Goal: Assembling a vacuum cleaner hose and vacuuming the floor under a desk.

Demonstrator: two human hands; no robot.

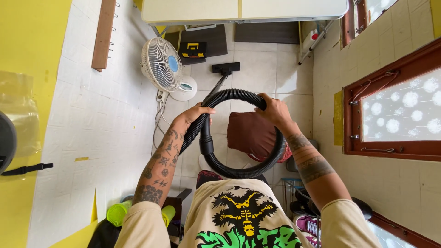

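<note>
The left hand and right hand each have their fingers curled tight around the ribbed black vacuum hose, looped into a ring before the person's chest. Its wand runs down to the flat black floor nozzle on the tiled floor, near a white pedestal fan.

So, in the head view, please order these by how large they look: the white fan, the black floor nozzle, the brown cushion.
1. Brown cushion
2. White fan, close to the cushion in size, and farther from the camera, so unsure
3. Black floor nozzle
</note>
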